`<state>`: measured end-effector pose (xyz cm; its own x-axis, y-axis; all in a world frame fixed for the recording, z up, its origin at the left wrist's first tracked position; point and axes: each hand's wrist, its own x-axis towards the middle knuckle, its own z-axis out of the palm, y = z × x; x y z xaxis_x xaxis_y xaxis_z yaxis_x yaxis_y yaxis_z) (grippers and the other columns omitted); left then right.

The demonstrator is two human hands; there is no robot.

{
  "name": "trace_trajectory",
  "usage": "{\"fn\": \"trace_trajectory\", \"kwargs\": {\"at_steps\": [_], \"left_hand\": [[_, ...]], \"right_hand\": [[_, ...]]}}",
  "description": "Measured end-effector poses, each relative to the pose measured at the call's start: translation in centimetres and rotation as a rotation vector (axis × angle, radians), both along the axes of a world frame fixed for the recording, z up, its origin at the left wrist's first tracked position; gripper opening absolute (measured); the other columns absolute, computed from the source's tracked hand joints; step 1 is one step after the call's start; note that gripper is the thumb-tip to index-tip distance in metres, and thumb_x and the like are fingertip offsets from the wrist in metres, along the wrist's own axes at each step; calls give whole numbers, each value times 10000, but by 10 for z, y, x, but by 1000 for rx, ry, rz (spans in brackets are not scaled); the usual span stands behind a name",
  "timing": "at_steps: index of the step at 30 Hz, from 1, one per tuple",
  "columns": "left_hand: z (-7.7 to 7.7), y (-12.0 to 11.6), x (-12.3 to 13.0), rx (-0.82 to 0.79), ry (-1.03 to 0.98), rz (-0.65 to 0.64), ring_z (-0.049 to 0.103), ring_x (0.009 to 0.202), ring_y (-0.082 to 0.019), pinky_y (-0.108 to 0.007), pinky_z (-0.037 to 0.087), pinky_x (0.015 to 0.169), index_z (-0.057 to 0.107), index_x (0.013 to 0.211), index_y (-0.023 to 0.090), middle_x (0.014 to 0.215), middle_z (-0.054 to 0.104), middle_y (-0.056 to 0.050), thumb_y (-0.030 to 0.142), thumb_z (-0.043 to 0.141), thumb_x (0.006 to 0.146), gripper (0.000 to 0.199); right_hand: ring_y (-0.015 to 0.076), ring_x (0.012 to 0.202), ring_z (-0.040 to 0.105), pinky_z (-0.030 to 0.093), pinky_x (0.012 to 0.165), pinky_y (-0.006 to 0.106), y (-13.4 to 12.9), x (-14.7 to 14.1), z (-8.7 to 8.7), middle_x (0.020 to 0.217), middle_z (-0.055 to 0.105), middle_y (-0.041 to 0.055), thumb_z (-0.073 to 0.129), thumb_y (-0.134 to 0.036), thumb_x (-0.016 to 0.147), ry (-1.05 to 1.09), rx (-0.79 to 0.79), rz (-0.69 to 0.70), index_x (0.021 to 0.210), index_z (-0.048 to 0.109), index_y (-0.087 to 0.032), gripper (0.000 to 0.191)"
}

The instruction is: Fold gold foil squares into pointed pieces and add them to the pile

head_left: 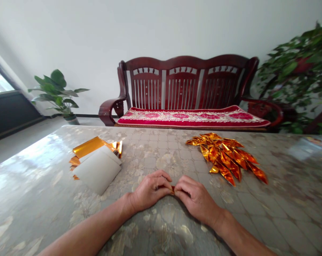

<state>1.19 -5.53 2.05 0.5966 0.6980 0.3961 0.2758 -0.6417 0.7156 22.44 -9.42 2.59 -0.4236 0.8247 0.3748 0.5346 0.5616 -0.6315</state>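
My left hand and my right hand meet at the near middle of the table, fingers closed on one small piece of orange foil paper. Only a sliver of the foil shows between the fingertips; the rest is hidden. To the left lies a loose stack of foil paper sheets, some with the white back up and some with the shiny gold side up. On the right, a heap of folded orange foil pieces with pointed ends is spread out.
A patterned, glossy cover lies over the table. Behind it stands a dark red wooden bench with a red floral cushion. Potted plants flank the bench. A clear plastic bag rests at the table's right side.
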Motion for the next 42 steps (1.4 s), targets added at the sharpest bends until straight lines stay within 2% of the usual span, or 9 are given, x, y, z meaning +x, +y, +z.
{"fn": "trace_trajectory", "kwargs": {"at_steps": [4,14,24,33,37,42], "left_hand": [[2,0,2,-20,19,-24,654,909,-124,-213,499,847,749,826,205,989,664,-23,210,646,913,135],[3,-4,2,75,69,-82,639,897,-131,-212,493,802,721,826,199,929,655,-30,197,581,938,180],[-1,-8,5,101,49,-27,637,837,-109,-189,485,753,703,812,192,912,646,-20,178,600,916,147],[-13,-12,19,148,-61,131,612,718,-106,-181,472,632,661,718,187,819,640,-13,53,604,741,147],[-14,-9,19,107,-83,133,619,751,-109,-184,487,674,680,744,184,840,634,-13,47,621,772,152],[-9,-5,9,9,-71,141,661,901,-133,-221,516,828,737,849,202,1008,665,-35,136,672,859,93]], "right_hand": [[137,770,589,441,700,242,0,-1,0,812,603,13,540,-163,942,1,3,4,788,634,-206,185],[139,762,587,451,684,242,-2,-2,-3,798,593,12,537,-148,930,-17,25,-12,790,638,-211,184],[142,747,585,448,674,244,-6,-4,-2,775,590,10,541,-118,905,-8,41,-43,761,622,-211,190],[146,703,560,429,610,245,-8,-11,-1,743,566,17,507,-108,884,-16,112,-133,711,568,-213,212],[151,715,570,434,624,250,-6,-11,-3,753,571,22,514,-105,891,-34,108,-167,716,571,-210,212],[159,809,622,490,735,263,-1,-3,-4,841,631,28,522,-111,927,13,85,-85,880,670,-221,190]]}}
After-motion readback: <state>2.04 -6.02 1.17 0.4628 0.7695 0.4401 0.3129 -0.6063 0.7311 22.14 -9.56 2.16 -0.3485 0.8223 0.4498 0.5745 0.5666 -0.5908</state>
